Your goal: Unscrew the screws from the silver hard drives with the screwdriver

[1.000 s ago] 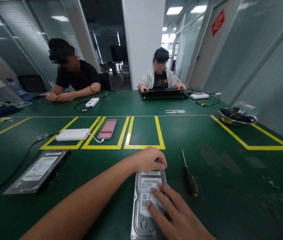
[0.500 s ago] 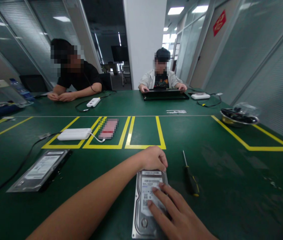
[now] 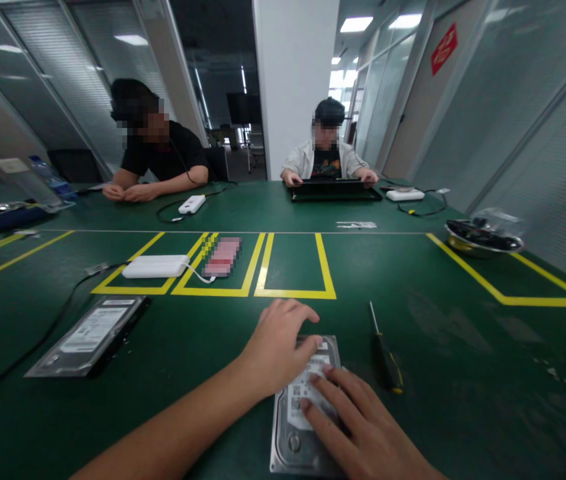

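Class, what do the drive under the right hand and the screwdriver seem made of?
Drive: probably metal, satin silver, judging by its glinting edges; its matte label looks like paper.
Screwdriver: shaft likely steel, from its bright shine; handle's smooth black-and-yellow look suggests plastic or rubber.

- The left forearm comes from the lower left.
- The left hand is half curled, thumb apart.
- The right hand is palm down, fingers spread.

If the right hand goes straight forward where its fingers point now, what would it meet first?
Probably the left hand, just ahead and to the left. The right hand rests on the hard drive; depth between both hands is hard to judge.
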`<action>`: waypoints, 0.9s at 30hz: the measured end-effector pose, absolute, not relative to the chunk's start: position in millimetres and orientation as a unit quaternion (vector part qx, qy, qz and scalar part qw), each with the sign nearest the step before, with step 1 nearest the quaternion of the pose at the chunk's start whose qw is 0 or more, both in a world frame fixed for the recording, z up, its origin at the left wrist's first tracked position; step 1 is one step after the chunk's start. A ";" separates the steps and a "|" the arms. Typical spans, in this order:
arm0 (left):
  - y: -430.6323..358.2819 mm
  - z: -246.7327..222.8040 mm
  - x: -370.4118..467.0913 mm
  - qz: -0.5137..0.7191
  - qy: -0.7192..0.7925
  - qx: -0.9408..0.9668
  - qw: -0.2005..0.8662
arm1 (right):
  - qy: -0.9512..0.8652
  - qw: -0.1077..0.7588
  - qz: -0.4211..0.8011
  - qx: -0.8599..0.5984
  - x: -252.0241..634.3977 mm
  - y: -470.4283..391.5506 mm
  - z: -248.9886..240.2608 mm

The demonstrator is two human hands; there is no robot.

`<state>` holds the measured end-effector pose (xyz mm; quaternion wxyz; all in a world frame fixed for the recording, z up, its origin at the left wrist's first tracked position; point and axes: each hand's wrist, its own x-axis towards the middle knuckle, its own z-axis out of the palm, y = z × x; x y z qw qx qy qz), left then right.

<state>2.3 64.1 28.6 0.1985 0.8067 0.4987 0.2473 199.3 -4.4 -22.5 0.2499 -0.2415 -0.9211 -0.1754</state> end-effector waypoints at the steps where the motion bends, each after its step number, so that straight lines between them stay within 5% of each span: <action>1: 56.3 27.1 -0.5 0.261 0.498 0.807 0.182 | -0.921 0.252 -0.175 -0.241 199.4 -4.6 -19.5; 9: 23.9 6.3 -13.0 0.355 0.437 0.819 0.110 | -0.851 0.253 -0.161 -0.432 205.6 -7.6 2.0; 17: 21.4 2.2 -18.0 0.361 0.293 0.872 0.150 | -0.792 0.026 -0.216 -0.570 224.7 12.0 7.2; 27: 21.5 1.6 -18.9 0.331 0.246 0.892 0.184 | -0.788 -0.057 -0.167 -0.590 238.9 16.8 -12.3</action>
